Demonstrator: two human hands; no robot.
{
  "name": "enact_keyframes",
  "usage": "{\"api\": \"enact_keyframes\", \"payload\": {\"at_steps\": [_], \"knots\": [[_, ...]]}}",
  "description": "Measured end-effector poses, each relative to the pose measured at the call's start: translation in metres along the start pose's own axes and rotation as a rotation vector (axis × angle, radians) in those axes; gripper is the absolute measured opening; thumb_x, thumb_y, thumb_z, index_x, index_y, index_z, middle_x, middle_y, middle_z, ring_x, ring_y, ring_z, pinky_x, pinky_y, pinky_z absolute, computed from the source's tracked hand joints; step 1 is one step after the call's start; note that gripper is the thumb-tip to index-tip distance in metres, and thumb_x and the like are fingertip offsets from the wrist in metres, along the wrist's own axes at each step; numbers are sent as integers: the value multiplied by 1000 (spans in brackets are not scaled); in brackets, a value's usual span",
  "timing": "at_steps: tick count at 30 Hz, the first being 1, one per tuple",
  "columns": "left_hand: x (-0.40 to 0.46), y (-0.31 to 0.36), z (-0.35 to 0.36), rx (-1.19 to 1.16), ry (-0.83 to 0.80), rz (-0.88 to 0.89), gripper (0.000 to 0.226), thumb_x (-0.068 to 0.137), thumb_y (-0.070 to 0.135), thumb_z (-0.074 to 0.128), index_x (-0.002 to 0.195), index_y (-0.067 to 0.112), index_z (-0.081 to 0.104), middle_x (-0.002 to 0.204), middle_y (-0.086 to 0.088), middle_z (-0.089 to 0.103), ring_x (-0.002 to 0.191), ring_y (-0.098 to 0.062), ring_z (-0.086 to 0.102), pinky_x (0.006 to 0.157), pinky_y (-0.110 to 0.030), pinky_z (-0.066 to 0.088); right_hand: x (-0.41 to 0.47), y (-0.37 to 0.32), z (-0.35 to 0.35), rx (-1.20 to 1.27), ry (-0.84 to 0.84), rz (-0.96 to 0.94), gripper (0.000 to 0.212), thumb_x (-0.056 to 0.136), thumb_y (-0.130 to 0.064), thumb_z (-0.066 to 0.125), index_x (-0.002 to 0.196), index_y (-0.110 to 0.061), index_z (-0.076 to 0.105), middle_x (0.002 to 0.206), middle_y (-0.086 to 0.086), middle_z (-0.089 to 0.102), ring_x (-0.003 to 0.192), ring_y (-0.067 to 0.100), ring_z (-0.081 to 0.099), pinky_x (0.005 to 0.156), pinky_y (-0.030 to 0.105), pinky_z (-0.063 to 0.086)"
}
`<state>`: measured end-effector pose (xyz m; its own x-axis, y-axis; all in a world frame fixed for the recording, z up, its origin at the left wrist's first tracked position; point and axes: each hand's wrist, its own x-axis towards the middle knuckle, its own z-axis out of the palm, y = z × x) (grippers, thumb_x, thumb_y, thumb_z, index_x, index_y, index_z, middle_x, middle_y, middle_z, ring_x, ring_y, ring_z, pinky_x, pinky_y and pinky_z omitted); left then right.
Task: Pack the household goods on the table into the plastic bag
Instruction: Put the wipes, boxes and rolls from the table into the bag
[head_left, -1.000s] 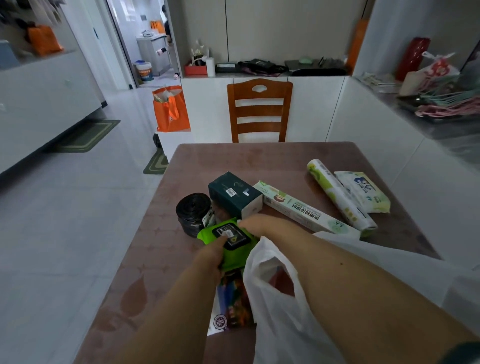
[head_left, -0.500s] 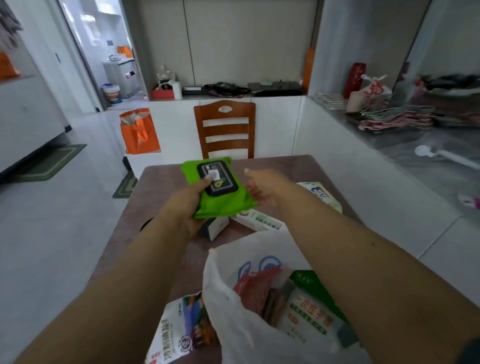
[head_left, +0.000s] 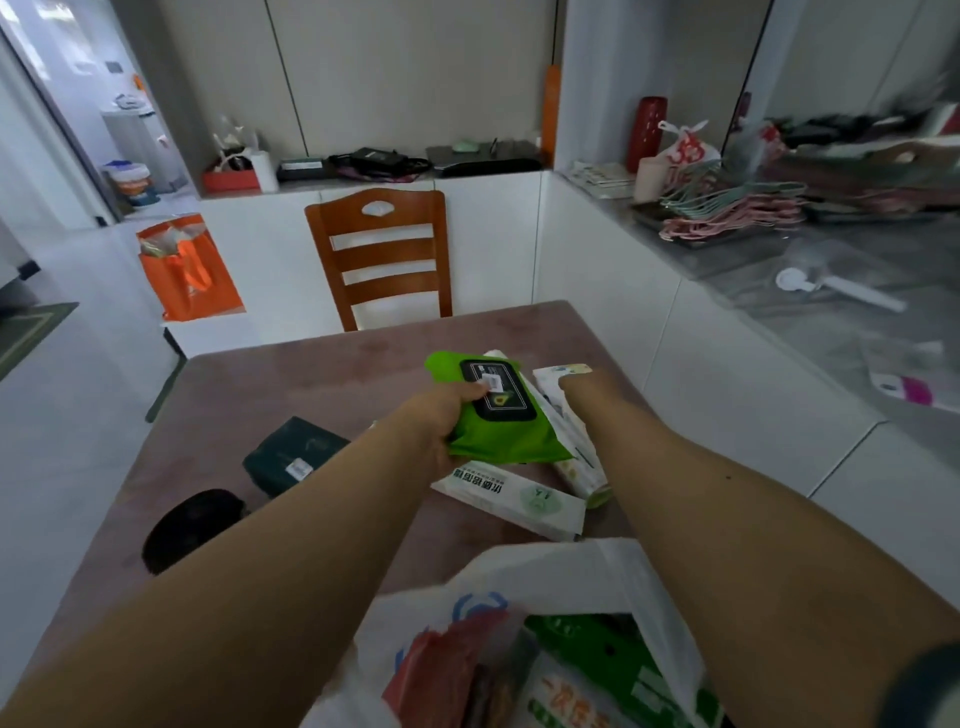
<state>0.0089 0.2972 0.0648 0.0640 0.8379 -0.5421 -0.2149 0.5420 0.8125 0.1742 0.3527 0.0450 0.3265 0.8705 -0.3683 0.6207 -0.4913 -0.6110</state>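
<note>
My left hand (head_left: 441, 421) grips a bright green pack of wet wipes (head_left: 506, 434) with a black lid and holds it above the table's middle. My right hand (head_left: 584, 389) reaches past it, over a white wipes pack (head_left: 558, 371); its fingers are hidden. Under the green pack lie a wrapped roll (head_left: 579, 462) and a long white and green box (head_left: 511, 499). A dark green box (head_left: 293, 457) and a black roll of bags (head_left: 192, 525) lie to the left. The white plastic bag (head_left: 582, 569) stands open at the near edge, with a red packet (head_left: 447, 670) and a green packet (head_left: 613, 657) inside.
The brown table (head_left: 311, 374) has a wooden chair (head_left: 379, 254) at its far side. An orange bag (head_left: 187, 270) stands on the floor at the left. A white wall and a cluttered counter (head_left: 769, 260) run close along the table's right.
My left hand lifted the green wipes pack off the table and carried it forward and to the right. My right hand let go of the bag and reached out towards the white pack.
</note>
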Motion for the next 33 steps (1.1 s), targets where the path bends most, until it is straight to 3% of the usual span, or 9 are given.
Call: {"api": "enact_keyframes", "payload": {"at_steps": [5, 8, 11, 16, 20, 23, 27, 31, 33], "knots": [[47, -18, 10, -68, 0, -45, 34, 89, 19, 64, 118, 3, 58, 98, -19, 70, 80, -31, 68, 61, -40, 60, 45, 27, 3, 29, 117, 143, 57, 93, -25, 51, 144, -3, 35, 150, 18, 38, 135, 35, 40, 109, 39, 35], [69, -32, 12, -118, -17, -55, 29, 90, 20, 62, 115, 5, 58, 98, -18, 69, 80, -30, 67, 68, -40, 58, 59, 37, 10, 57, 169, 195, 55, 88, -24, 59, 136, -5, 44, 140, 15, 49, 127, 31, 50, 98, 33, 42], [83, -44, 13, -154, -20, -58, 23, 92, 20, 60, 111, 8, 59, 91, -16, 69, 76, -29, 67, 59, -38, 59, 72, 45, 23, 54, 120, 197, 66, 78, -33, 65, 134, -7, 43, 134, 13, 54, 117, 31, 57, 95, 37, 49], [97, -56, 8, -141, 1, -77, 13, 90, 21, 62, 97, 10, 65, 83, -15, 73, 78, -30, 69, 75, -45, 57, 80, 50, 18, -120, 121, 210, 95, 65, -55, 77, 139, -8, 41, 140, 13, 45, 128, 28, 46, 100, 34, 41], [97, -59, 2, -148, -6, -74, 12, 90, 20, 63, 96, 10, 65, 80, -15, 74, 79, -31, 69, 78, -47, 56, 86, 54, 11, -125, 121, 230, 101, 57, -64, 78, 136, -10, 46, 138, 12, 50, 129, 30, 45, 104, 37, 37], [93, -57, -1, -149, -1, -68, 14, 89, 20, 64, 98, 9, 65, 82, -16, 75, 79, -31, 70, 75, -46, 57, 90, 53, 8, 78, 162, 149, 81, 70, -44, 79, 131, -2, 45, 128, 13, 59, 117, 32, 58, 92, 35, 47], [84, -53, -3, -151, 54, -45, 33, 86, 19, 68, 115, 5, 63, 108, -22, 71, 92, -35, 70, 80, -50, 57, 84, 49, 2, 282, 43, 123, 58, 70, -21, 81, 117, 4, 56, 95, 13, 63, 95, 32, 67, 88, 40, 54], [68, -44, -4, -149, 82, -37, 22, 87, 17, 66, 106, 6, 64, 98, -18, 71, 81, -31, 69, 63, -42, 61, 89, 43, 9, 385, -140, 141, 61, 68, -13, 75, 124, 1, 58, 118, 21, 65, 101, 36, 66, 92, 51, 52], [58, -38, -7, -158, 92, -24, 25, 87, 16, 66, 109, 5, 63, 101, -19, 71, 83, -31, 69, 68, -43, 60, 96, 43, 9, 340, -163, 119, 68, 68, -14, 74, 131, 0, 53, 127, 20, 61, 109, 37, 63, 95, 51, 50]]}}
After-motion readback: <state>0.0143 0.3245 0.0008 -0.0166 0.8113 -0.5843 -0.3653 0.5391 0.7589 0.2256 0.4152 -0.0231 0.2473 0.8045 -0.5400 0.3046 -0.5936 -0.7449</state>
